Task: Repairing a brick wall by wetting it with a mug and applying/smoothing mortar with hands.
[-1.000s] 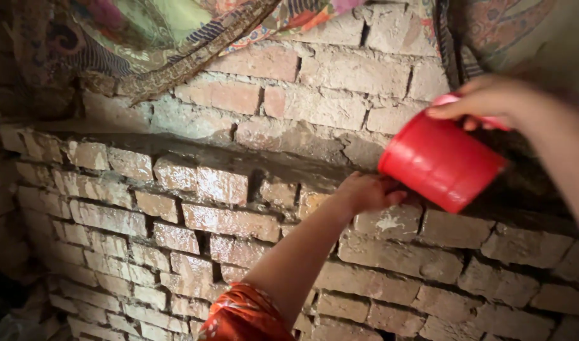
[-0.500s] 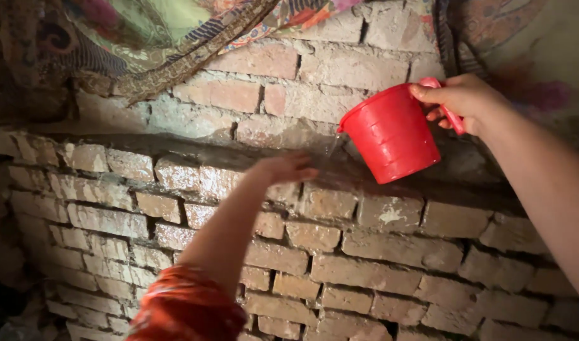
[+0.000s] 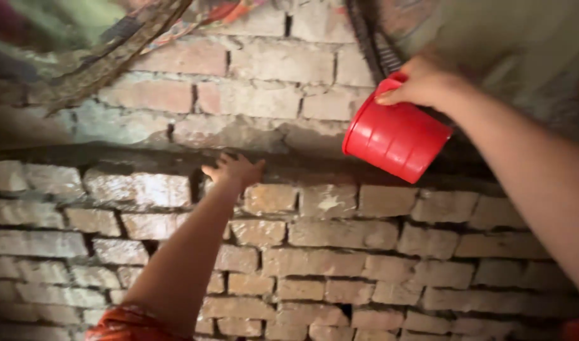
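Rough, pale brick fills the view, a stepped wall point(image 3: 340, 233) with a shallow dark ledge point(image 3: 144, 158) running across it. The right hand point(image 3: 422, 82) is closed around the rim of a smooth red plastic cup point(image 3: 397, 136), thumb laid over the edge, fingers hidden behind. The cup hangs in the air just in front of the upper wall, above the ledge, tipped hard: its long axis runs on a slant, the base pointing down and right toward the camera, the mouth turned up and left toward the bricks. Whether anything is inside cannot be told.

The left hand point(image 3: 235, 169) is open, fingers spread, palm laid flat on the ledge to the left of and below the cup, well apart from it. An orange patterned sleeve point(image 3: 128, 322) shows at the bottom edge.

Bricks below the ledge are chipped and uneven, some shining wet point(image 3: 134, 189) near the left hand. Mortar lines are deep and dark. Above left, patterned cloth point(image 3: 81, 38) hangs blurred over the upper wall. Open wall lies between the two hands.
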